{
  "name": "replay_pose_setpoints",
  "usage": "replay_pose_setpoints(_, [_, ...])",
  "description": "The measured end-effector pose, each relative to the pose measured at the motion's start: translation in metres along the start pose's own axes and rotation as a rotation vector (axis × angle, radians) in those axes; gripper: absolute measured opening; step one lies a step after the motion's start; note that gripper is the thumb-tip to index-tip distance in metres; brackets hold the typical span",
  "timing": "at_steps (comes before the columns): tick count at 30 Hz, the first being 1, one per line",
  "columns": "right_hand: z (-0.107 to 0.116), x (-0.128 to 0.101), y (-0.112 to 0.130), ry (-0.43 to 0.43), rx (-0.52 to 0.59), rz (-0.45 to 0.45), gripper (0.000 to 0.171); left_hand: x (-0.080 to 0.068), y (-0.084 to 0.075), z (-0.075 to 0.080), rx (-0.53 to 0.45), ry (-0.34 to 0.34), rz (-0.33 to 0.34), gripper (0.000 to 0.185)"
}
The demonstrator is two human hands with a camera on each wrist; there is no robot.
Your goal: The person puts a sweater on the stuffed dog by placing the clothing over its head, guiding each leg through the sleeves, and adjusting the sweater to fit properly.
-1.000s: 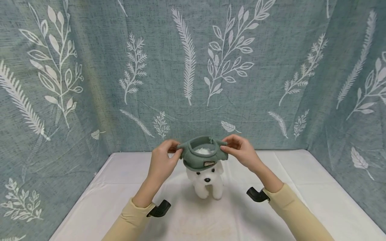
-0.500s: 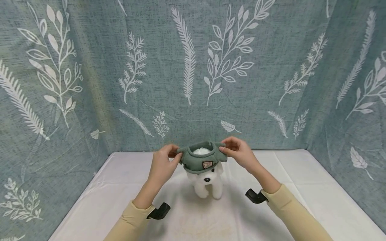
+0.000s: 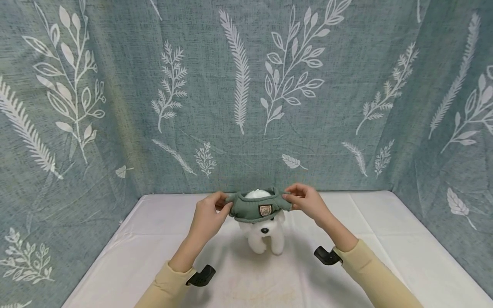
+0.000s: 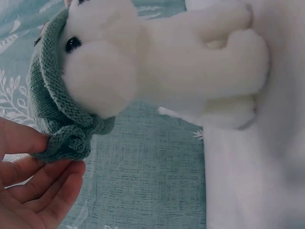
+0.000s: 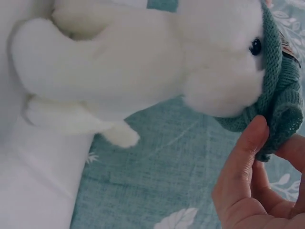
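A white plush dog [image 3: 265,239] stands facing me on the white table. Around the top of its head sits a small green knitted sweater [image 3: 246,210] with a patch on its front. White fur shows through the neck opening, and the lower hem lies at the dog's eyes. My left hand [image 3: 207,216] pinches the sleeve on the left between thumb and fingers, as the left wrist view also shows. On the other side, my right hand [image 3: 311,204] pinches the opposite sleeve [image 5: 281,119]. The dog's back is hidden in the head view.
White cloth [image 3: 154,239] covers the table. Blue-green curtains [image 3: 215,85] with white leaf prints hang behind it and along both sides. A black wrist device [image 3: 201,276] is worn at the left cuff, and another black device [image 3: 326,256] at the right.
Both hands have drawn the sweater downward over the dog's head. More white fur now shows in the neck opening, and the front patch has turned toward me. The dog stays in place.
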State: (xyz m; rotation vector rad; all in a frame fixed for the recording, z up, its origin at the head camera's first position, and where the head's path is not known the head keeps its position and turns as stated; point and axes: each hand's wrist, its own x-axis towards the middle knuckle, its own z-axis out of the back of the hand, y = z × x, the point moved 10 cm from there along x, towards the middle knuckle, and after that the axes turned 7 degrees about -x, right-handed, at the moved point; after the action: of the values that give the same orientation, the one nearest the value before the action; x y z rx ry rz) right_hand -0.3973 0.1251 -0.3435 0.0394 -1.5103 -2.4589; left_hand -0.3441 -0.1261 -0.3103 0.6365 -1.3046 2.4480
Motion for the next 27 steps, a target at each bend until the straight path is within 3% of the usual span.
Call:
replay_pose_setpoints(8, [-0.009, -0.004, -0.014, 0.072, 0.090, -0.065, 0.024, -0.006, 0.015, -0.013, 0.002, 0.068, 0.059, 0.004])
replay_pose_setpoints(17, [-0.011, -0.003, -0.018, 0.078, 0.100, -0.075, 0.026, -0.009, 0.015, -0.018, 0.020, 0.102, 0.066, 0.005])
replay_pose_setpoints(21, [-0.006, -0.005, -0.019, 0.052, 0.077, -0.096, 0.029, -0.007, 0.012, -0.011, 0.031, 0.085, 0.057, 0.015])
replay_pose_setpoints(27, [0.013, -0.017, -0.013, -0.027, 0.035, -0.104, 0.036, -0.007, -0.002, 0.015, -0.022, 0.004, -0.002, 0.021])
